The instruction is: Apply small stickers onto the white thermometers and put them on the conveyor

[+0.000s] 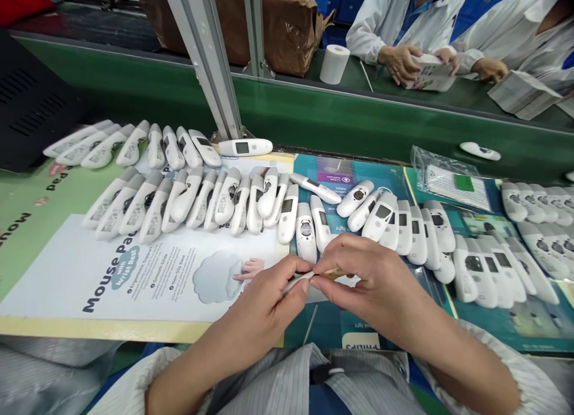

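Note:
My left hand [278, 292] and my right hand [370, 274] meet at the front of the bench, fingertips pinched together. Between the left thumb and fingers is a thin white piece [298, 279], mostly covered. A narrow tan piece [335, 273] shows under my right fingers; whether the two are joined I cannot tell. Just beyond my hands lie white handheld thermometers with grey ends, among them one with an exposed round opening [306, 231] and one with a dark screen [320, 223]. More thermometers [389, 220] lie close together beyond my right hand.
Thermometers fill two rows at left [155, 203] and more groups at right [488, 274]. A clear bag with a white sheet [457, 185] lies behind. A metal post [208, 62] rises at the bench's back edge. Across the green barrier [350, 119], co-workers' hands [399, 62] handle boxes.

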A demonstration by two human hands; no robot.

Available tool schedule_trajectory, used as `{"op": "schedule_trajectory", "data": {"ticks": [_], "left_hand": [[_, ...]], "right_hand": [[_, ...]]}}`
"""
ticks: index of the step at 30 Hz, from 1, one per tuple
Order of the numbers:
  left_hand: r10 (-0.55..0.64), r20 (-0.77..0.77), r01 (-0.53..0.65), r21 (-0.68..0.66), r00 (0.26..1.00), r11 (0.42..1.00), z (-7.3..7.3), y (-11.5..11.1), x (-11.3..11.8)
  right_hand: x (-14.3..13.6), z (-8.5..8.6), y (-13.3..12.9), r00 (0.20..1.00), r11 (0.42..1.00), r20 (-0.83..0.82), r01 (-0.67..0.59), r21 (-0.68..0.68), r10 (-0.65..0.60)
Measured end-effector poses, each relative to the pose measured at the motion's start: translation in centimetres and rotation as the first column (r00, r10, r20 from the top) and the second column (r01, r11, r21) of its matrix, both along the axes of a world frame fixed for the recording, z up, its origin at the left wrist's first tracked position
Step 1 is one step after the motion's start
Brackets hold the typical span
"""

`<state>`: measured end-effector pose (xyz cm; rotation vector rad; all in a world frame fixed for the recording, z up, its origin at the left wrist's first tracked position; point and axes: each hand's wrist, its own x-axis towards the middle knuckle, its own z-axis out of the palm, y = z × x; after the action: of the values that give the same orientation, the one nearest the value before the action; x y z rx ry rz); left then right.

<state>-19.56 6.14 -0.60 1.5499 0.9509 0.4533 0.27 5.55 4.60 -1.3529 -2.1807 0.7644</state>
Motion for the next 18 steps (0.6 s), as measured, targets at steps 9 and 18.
{"op": "schedule_trajectory", "data": {"ticks": [9,18], "left_hand": [[0.117,0.067,-0.111,-0.091,0.991,0.990,1.4,0.1,-0.3],[0.070,0.040,-0.079,0.311,0.997,0.947,8.4,11.8,3.4]], "right_hand": [[2.9,4.6,0.0,0.944,0.941,0.325,-0.059,0.333,-0.056],[5.7,3.6,6.9,0.953,0.920,-0.134,0.298,0.255,-0.271]]}}
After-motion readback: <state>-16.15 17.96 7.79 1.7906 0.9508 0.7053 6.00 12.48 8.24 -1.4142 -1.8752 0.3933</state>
